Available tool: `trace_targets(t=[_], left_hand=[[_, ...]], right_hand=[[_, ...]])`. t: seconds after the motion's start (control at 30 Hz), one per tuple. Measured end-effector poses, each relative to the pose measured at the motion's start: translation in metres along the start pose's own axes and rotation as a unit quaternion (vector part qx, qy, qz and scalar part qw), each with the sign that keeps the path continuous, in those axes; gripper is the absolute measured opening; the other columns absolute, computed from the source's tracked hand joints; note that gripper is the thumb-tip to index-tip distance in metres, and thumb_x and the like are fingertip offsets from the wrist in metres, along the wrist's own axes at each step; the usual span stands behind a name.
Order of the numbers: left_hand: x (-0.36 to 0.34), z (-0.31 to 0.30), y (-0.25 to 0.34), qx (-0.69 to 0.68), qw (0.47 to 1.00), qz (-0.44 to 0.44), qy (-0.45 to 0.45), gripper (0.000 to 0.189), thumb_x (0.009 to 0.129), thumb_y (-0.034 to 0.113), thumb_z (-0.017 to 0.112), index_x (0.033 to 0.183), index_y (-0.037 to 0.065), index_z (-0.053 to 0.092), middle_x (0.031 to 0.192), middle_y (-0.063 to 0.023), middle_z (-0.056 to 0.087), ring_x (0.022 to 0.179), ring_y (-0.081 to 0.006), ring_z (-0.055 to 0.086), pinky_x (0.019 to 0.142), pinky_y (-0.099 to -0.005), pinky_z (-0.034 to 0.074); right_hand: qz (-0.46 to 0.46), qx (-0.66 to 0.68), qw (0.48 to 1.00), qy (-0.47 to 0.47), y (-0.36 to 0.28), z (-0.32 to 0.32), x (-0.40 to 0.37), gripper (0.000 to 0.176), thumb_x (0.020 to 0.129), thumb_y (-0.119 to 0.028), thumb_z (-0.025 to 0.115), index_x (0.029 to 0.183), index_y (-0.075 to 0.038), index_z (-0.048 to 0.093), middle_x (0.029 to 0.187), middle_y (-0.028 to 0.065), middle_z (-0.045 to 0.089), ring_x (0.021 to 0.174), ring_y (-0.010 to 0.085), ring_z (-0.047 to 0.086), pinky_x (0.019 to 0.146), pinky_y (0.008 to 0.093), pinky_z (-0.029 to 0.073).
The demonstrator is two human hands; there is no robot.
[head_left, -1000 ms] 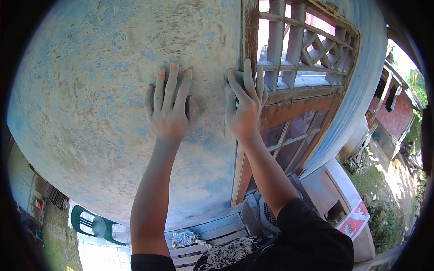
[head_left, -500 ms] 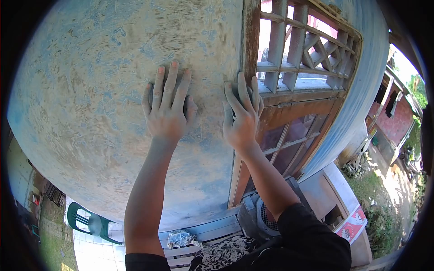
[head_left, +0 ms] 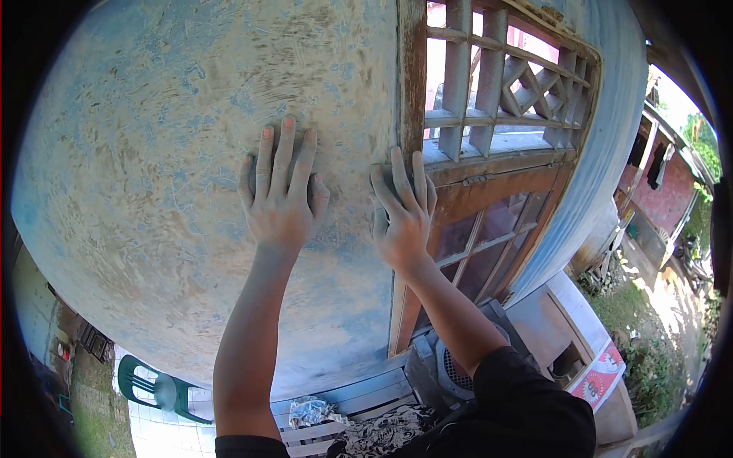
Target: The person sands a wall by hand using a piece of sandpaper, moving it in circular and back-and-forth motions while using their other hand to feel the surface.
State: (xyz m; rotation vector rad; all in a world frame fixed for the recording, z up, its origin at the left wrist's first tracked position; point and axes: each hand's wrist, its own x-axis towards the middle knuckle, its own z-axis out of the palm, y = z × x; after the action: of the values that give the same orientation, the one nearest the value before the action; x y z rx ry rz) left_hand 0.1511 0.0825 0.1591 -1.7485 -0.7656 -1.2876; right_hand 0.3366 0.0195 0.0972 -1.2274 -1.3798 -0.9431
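Wall [head_left: 153, 153] still bears the flat, open left hand [head_left: 281, 195]; right hand [head_left: 401, 217], spread open over a dark pad [head_left: 385, 185], slid down the window frame [head_left: 412, 76].

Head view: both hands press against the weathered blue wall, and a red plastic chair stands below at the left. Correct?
Not quite. The chair is green, not red; the head view shows it. The rest stands: the left hand and right hand both press against the weathered blue wall, with the chair below at the left.
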Motion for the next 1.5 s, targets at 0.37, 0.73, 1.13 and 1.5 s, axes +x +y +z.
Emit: trace_targets(t=[0.37, 0.73, 1.13, 1.5], left_hand=[[0.0, -0.002, -0.001, -0.007, 1.0, 0.006, -0.002, 0.053, 0.1, 0.027, 0.055, 0.154, 0.021, 0.058, 0.165, -0.0073, 0.049, 0.153, -0.0306, 0.044, 0.124, -0.0526, 0.03], [-0.002, -0.001, -0.001, -0.002, 1.0, 0.007, -0.005, 0.054, 0.101, 0.028, 0.054, 0.154, 0.021, 0.057, 0.165, -0.0073, 0.05, 0.153, -0.03, 0.044, 0.124, -0.0518, 0.03], [-0.005, -0.002, 0.001, -0.005, 1.0, 0.001, -0.017, 0.054, 0.099, 0.026, 0.056, 0.153, 0.022, 0.058, 0.165, -0.0058, 0.049, 0.154, -0.0283, 0.044, 0.124, -0.0496, 0.03], [-0.004, -0.004, 0.002, 0.036, 0.998, 0.01, -0.044, 0.055, 0.102, 0.027, 0.054, 0.157, 0.022, 0.053, 0.169, -0.0041, 0.044, 0.155, -0.0283, 0.04, 0.124, -0.0508, 0.029]], right_hand=[[0.046, 0.068, 0.995, 0.049, -0.001, 0.002, 0.027, 0.043, 0.09, 0.001, 0.065, 0.131, -0.007, 0.075, 0.167, 0.0147, 0.044, 0.157, 0.0439, 0.031, 0.122, 0.0566, 0.031], [0.006, 0.077, 0.995, 0.07, 0.01, -0.001, 0.067, 0.034, 0.092, -0.004, 0.069, 0.125, -0.006, 0.077, 0.168, 0.0127, 0.043, 0.157, 0.0415, 0.032, 0.122, 0.0581, 0.033], [-0.009, 0.003, 0.999, 0.039, 0.012, -0.025, 0.087, 0.037, 0.089, -0.007, 0.071, 0.123, -0.017, 0.08, 0.171, 0.0076, 0.039, 0.162, 0.0369, 0.024, 0.125, 0.0668, 0.02], [-0.032, -0.014, 0.999, -0.011, 0.013, -0.028, 0.046, 0.037, 0.091, -0.007, 0.071, 0.127, -0.015, 0.078, 0.167, 0.0106, 0.045, 0.158, 0.039, 0.031, 0.124, 0.0603, 0.026]])
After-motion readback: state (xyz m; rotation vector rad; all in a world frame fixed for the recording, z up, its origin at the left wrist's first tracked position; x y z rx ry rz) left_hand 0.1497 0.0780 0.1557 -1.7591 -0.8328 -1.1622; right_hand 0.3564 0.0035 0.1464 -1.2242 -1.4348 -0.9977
